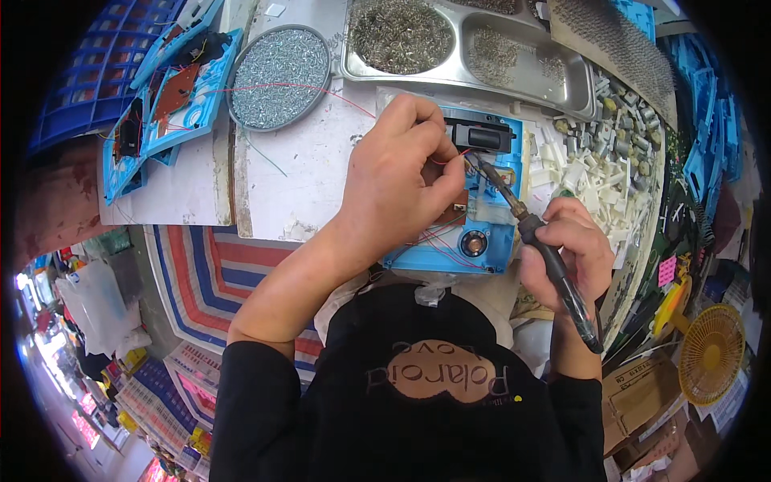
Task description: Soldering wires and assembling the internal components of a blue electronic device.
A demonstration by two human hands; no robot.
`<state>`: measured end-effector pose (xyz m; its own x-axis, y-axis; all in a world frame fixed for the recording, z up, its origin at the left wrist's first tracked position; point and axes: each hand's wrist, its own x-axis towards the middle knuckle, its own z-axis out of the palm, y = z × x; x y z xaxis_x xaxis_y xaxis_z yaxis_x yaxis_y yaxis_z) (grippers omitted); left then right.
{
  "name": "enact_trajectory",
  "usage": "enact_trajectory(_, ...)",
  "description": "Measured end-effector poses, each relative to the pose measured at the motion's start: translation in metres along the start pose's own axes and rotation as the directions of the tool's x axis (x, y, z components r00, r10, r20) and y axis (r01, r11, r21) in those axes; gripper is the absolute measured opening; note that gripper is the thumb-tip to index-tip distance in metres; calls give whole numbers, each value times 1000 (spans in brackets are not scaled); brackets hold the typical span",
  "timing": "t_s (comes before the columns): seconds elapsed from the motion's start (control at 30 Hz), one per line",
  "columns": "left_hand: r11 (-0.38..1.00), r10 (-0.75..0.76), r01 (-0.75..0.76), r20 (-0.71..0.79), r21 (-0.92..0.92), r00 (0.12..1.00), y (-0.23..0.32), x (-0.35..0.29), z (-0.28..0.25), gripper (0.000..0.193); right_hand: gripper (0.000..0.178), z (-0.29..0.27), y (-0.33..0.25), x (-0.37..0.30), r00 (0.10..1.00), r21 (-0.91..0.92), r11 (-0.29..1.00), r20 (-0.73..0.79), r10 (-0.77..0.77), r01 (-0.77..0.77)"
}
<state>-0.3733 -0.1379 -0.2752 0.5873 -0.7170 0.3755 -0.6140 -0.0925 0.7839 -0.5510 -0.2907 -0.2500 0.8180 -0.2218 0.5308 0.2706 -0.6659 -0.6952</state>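
A blue plastic housing lies in front of me, with a black box-shaped part, a small round speaker-like part and thin red wires inside. My left hand is over its left side, thumb and fingers pinched on a thin red wire. In my right hand is a soldering iron with a dark handle, held like a pen. Its tip reaches up and left into the housing, close to my left fingertips. Whether tip and wire touch is too small to tell.
Small screws fill a round grey dish at left. A metal tray at the back holds springs and small metal parts. White plastic pieces and small motors are heaped right. More blue housings lie far left; a yellow fan stands lower right.
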Motion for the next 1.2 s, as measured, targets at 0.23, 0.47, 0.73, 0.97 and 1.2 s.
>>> enact_trajectory(0.23,1000,-2,2,-10,-7,1000,-1,0,1,13,31,2,3,1,1000,-3,1000,-3,10,-10)
enact_trajectory(0.47,999,-42,43,15,-21,999,0,-1,-1,12,31,4,3,4,1000,-26,999,6,-18,18)
enact_trajectory(0.73,1000,26,-26,-31,-15,999,-3,0,2,13,32,0,2,6,994,-125,988,84,-75,85)
enact_trajectory(0.97,1000,17,-17,-23,4,1000,-2,0,1,13,31,-2,1,4,996,-82,994,65,-60,65)
enact_trajectory(1.2,999,36,-36,-20,26,999,-3,0,1,13,30,-8,3,0,999,-31,999,38,-26,27)
